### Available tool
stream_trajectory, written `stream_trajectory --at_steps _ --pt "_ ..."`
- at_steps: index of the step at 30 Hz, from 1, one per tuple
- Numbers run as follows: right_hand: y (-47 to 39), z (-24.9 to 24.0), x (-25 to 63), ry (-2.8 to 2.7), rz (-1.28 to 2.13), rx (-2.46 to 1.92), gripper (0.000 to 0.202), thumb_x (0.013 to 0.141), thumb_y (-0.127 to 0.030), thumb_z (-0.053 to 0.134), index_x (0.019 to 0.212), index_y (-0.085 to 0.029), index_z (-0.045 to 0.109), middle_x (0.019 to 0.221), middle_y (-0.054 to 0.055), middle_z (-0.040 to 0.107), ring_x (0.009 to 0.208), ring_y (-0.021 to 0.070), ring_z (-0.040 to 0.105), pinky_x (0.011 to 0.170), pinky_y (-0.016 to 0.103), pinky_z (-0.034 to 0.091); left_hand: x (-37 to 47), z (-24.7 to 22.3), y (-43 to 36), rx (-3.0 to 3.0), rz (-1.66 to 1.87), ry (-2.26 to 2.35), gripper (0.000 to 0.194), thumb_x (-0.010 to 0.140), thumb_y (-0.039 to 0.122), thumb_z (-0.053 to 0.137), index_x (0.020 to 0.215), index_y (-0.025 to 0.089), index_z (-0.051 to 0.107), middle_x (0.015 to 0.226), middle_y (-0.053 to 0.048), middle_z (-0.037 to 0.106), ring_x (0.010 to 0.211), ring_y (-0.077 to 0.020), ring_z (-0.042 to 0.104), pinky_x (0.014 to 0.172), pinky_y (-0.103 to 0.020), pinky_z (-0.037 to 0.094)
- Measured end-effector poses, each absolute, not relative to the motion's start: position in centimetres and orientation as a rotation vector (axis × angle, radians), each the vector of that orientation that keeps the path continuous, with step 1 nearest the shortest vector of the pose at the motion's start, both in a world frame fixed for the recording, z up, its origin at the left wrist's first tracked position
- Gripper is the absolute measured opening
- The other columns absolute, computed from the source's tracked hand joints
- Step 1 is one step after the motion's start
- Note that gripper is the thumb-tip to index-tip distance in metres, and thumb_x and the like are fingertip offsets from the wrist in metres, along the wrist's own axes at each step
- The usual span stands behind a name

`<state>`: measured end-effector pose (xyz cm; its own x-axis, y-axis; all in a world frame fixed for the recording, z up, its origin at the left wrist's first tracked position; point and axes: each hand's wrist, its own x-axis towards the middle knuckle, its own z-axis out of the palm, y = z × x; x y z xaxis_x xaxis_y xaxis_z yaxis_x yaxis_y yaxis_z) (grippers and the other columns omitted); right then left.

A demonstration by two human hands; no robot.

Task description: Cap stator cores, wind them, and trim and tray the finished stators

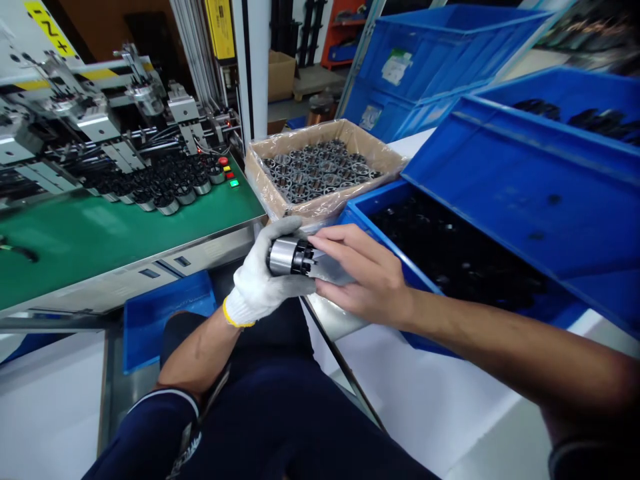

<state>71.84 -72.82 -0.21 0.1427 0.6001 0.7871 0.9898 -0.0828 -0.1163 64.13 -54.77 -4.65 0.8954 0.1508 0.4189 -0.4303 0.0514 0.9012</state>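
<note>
My left hand (263, 273), in a white knit glove with a yellow cuff, is closed around a stator core (283, 257). The core is a short silver metal cylinder with black plastic ends, lying on its side. A black pronged end piece (304, 257) faces right. My bare right hand (363, 275) has its fingertips and thumb at the upper and lower edges of that pronged end. Its palm faces the part. Both hands are above the front edge of the worktop, near a plastic-lined carton (320, 208).
Several metal rings (320, 170) fill the carton. At right, a blue crate (357, 212) holds black parts, with another blue crate (525, 193) tilted over it. Finished-looking cores (167, 200) stand on a green bench (100, 240) before a machine (100, 120). A blue bin (145, 333) sits below.
</note>
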Motion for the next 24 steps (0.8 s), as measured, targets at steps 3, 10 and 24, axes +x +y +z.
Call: stream_trajectory --at_steps 3,10,24 --pt "-72.9 -0.2 71.6 -1.529 -0.742 -1.761 0.045 0.094 -0.024 0.072 0.136 -0.016 0.060 0.113 0.015 0.069 0.101 0.0243 0.071 0.085 0.036 0.065 63.9 -4.9 -54.4 1.512 0.483 -0.282 0.082 0.080 0.065 0.079 0.145 0.023 0.053 0.129 -0.011 0.067 0.112 -0.0283 0.069 0.101 -0.041 0.059" --pt "-72.8 -0.1 71.7 -1.524 -0.718 -1.751 0.052 0.091 -0.028 0.078 0.139 -0.018 0.061 0.115 0.015 0.070 0.101 0.0265 0.072 0.086 0.040 0.066 63.8 -4.6 -54.8 1.428 0.514 -0.283 0.059 0.103 0.064 0.045 0.145 0.024 0.056 0.142 -0.010 0.063 0.134 -0.0289 0.059 0.120 -0.046 0.047" --pt "-72.8 -0.6 72.0 -1.575 -0.799 -1.830 0.041 0.096 -0.036 0.073 0.127 -0.010 0.065 0.110 0.016 0.070 0.100 0.0228 0.071 0.086 0.033 0.065 63.8 -5.7 -55.3 1.502 0.569 -0.295 0.054 0.106 0.056 0.045 0.152 0.029 0.052 0.156 -0.007 0.055 0.142 -0.0270 0.054 0.123 -0.044 0.043"
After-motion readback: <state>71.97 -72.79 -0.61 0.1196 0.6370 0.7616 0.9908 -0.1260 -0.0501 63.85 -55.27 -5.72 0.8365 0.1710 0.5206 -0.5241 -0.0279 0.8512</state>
